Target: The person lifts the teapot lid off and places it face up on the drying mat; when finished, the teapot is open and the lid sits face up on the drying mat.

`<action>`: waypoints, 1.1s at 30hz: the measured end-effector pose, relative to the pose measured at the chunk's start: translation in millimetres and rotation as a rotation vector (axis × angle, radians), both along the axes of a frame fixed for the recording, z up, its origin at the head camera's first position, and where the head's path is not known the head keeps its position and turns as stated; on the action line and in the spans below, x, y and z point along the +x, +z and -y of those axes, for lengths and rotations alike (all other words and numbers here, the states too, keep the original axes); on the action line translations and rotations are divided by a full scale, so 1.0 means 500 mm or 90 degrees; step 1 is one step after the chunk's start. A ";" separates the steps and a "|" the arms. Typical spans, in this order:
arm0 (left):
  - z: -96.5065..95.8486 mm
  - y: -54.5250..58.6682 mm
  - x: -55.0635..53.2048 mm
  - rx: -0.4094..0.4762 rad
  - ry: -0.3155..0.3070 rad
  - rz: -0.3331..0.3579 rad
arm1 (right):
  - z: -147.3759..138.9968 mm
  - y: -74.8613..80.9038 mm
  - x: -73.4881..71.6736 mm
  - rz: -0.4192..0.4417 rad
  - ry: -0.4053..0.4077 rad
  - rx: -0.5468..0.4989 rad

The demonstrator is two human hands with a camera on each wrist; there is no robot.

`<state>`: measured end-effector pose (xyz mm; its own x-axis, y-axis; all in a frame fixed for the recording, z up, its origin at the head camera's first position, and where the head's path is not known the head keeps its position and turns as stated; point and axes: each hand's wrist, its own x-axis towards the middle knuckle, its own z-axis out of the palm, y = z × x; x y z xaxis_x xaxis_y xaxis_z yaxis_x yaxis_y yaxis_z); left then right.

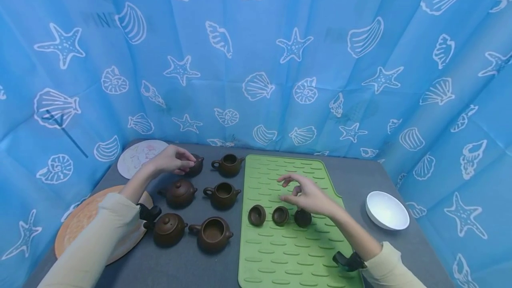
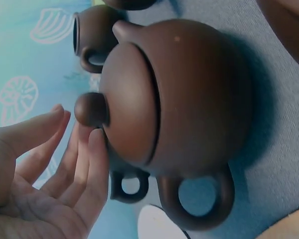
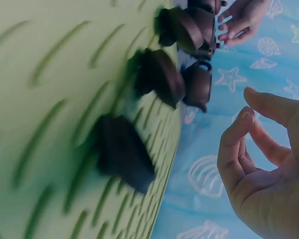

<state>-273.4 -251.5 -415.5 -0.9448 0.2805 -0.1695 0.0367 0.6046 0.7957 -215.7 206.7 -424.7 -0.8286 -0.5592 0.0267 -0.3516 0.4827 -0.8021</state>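
My left hand (image 1: 173, 160) hovers at the far lidded brown teapot (image 1: 194, 165), fingers loosely bent and partly covering it. In the left wrist view, a nearer teapot (image 2: 199, 99) with a round lid knob (image 2: 91, 109) fills the middle; thumb and fingers are apart, gripping nothing visible. Above the green mat (image 1: 272, 246) hangs my right hand (image 1: 310, 197), fingers curved and holding nothing. Below it are a dark lid (image 1: 302, 218), a middle lid (image 1: 280, 215) and a left lid (image 1: 257, 215); the left and middle ones show their hollow undersides.
Two more lidded teapots, one middle (image 1: 181, 194) and one near (image 1: 170, 229), stand left of three lidless pots, the nearest pot (image 1: 213, 234) among them. A round wooden board (image 1: 76, 226) and a pale disc (image 1: 136, 159) lie left. A white bowl (image 1: 387, 210) stands right; a blue curtain (image 1: 256, 57) hangs behind.
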 end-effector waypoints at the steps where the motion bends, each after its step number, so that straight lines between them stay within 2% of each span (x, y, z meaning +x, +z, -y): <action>1: 0.005 0.000 0.001 -0.001 0.003 -0.003 | 0.011 0.003 -0.005 0.004 0.003 -0.003; 7: 0.034 -0.005 0.006 -0.011 0.030 -0.028 | 0.076 0.020 -0.037 0.010 0.031 -0.020; 13: 0.061 -0.027 0.001 -0.026 0.073 -0.086 | 0.155 0.040 -0.072 0.024 0.052 -0.047; 15: 0.067 -0.034 -0.001 -0.030 0.090 -0.094 | 0.184 0.047 -0.084 0.019 0.069 -0.052; 19: 0.080 -0.045 -0.003 -0.039 0.109 -0.075 | 0.240 0.057 -0.108 0.007 0.097 -0.058; 23: 0.090 -0.051 -0.004 -0.041 0.115 -0.052 | 0.290 0.061 -0.135 0.009 0.096 -0.053; 28: 0.095 -0.058 -0.007 -0.027 0.120 -0.041 | 0.343 0.060 -0.171 0.034 0.079 -0.046; 33: 0.096 -0.062 -0.005 -0.020 0.119 -0.039 | 0.393 0.050 -0.196 0.086 0.060 -0.066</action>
